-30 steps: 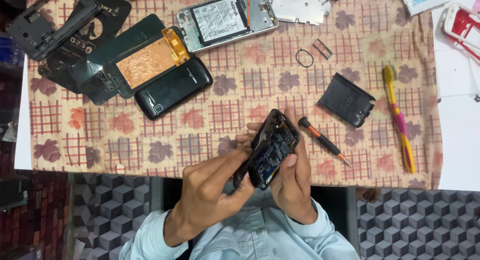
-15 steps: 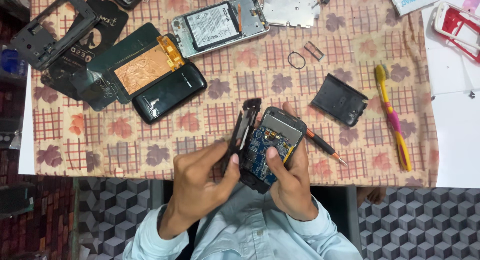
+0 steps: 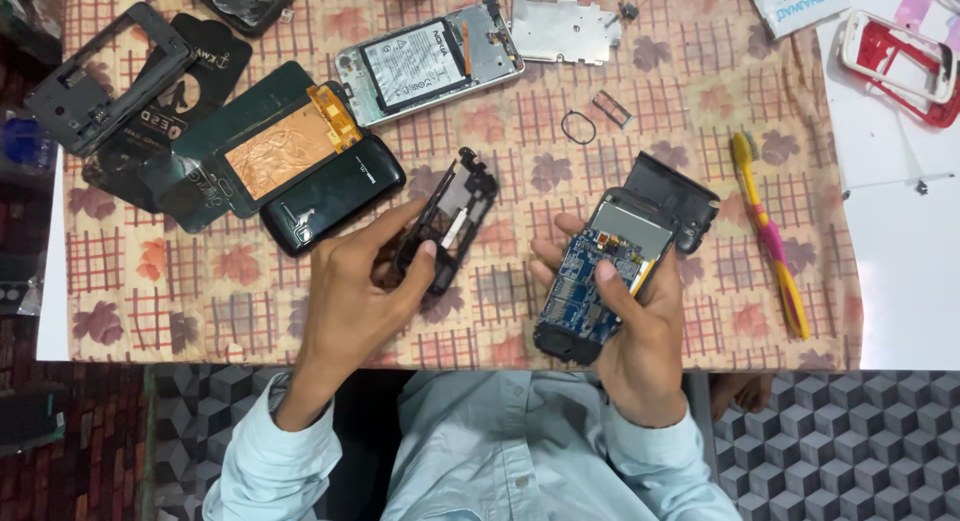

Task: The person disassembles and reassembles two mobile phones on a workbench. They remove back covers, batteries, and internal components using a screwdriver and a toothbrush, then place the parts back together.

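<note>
My left hand (image 3: 360, 286) grips a black plastic phone frame (image 3: 450, 216), tilted up above the patterned cloth. My right hand (image 3: 625, 326) holds the opened phone body (image 3: 600, 281), its blue circuit board and a silver shield facing up, with my thumb pressed on the board. The two parts are apart, roughly a hand's width between them. A black back cover (image 3: 675, 196) lies on the cloth just beyond the phone body.
On the cloth (image 3: 500, 121): a black phone (image 3: 335, 196), a dark cover with copper foil (image 3: 270, 151), a phone with its battery showing (image 3: 430, 61), a metal plate (image 3: 565, 31), black frames (image 3: 105, 81), a yellow-pink toothbrush (image 3: 765, 231). A red-white frame (image 3: 900, 56) lies at right.
The phone was one piece in both hands. The black frame has come off; my left hand has carried it left and my right hand has moved the body right.
</note>
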